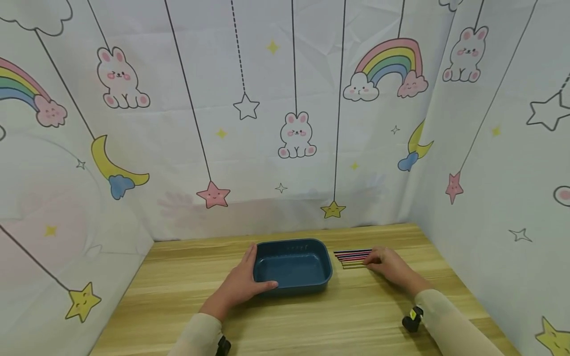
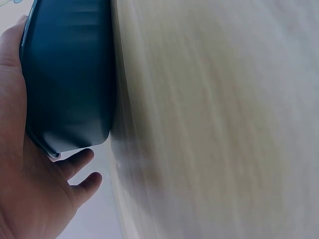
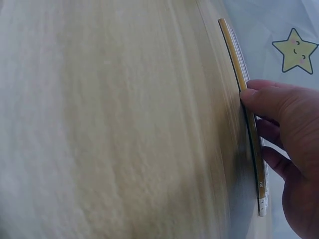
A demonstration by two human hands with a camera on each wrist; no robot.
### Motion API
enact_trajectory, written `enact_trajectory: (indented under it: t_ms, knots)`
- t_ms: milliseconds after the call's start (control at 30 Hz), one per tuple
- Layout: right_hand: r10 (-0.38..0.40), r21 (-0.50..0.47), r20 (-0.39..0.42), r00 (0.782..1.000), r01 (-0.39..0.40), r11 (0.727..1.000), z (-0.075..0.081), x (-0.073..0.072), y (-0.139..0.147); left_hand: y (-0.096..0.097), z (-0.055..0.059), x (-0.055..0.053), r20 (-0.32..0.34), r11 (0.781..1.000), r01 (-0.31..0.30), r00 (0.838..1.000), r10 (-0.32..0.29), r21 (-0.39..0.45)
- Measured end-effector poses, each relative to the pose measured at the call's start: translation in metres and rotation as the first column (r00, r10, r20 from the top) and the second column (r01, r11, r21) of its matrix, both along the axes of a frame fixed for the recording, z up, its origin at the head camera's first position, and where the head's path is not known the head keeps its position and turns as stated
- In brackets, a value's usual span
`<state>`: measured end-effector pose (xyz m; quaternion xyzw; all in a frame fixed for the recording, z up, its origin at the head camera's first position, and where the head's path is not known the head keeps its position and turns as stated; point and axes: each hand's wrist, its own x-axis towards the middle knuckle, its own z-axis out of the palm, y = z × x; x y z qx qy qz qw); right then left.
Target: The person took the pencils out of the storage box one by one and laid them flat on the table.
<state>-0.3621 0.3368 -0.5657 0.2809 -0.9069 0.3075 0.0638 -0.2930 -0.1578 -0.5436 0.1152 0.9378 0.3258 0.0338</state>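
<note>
A dark blue rectangular plastic bin (image 1: 291, 271) stands on the table. My left hand (image 1: 242, 282) holds its left end, thumb along the near rim and fingers at the left side. In the left wrist view the left hand (image 2: 37, 184) spans the corner of the bin (image 2: 70, 74), two fingertips showing past its end. Right of the bin lies a row of pencils (image 1: 352, 256) in dark, red, pink and yellow colours. My right hand (image 1: 389, 264) pinches the nearest, a yellow pencil (image 3: 253, 137) with a white end; thumb and fingers of the right hand (image 3: 294, 124) are on it.
The wood-grain table (image 1: 285, 326) is enclosed at the back and sides by a white cloth (image 1: 249, 158) printed with rabbits, stars and rainbows. The bin shows no contents. A small black device (image 1: 411, 320) is strapped at the right wrist.
</note>
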Motion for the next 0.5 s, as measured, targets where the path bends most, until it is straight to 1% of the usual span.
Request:
enact_trajectory:
  t_ms: [233,333,400,500]
  knots:
    - [-0.01,-0.007,-0.002,1.0,0.01,1.0,-0.0006,0.0021,-0.0014,0.0008,-0.0016,-0.0024,0.01,1.0,0.002,1.0,-0.002,-0.004]
    - [-0.031,-0.039,0.014,0.999,0.032,0.999,-0.0005,0.003,-0.0026,0.0008,-0.0032,-0.0031,0.015,1.0,0.001,1.0,-0.001,0.001]
    - [-0.053,-0.072,0.035,0.998,0.056,0.996,0.0002,0.0035,-0.0045,0.0005,-0.0039,-0.0031,0.017,0.999,-0.003,1.0,0.002,0.036]
    - [-0.082,-0.122,0.074,0.994,0.091,0.988,0.0032,0.0041,-0.0099,-0.0018,-0.0029,-0.002,0.008,0.992,-0.009,1.0,0.008,0.125]
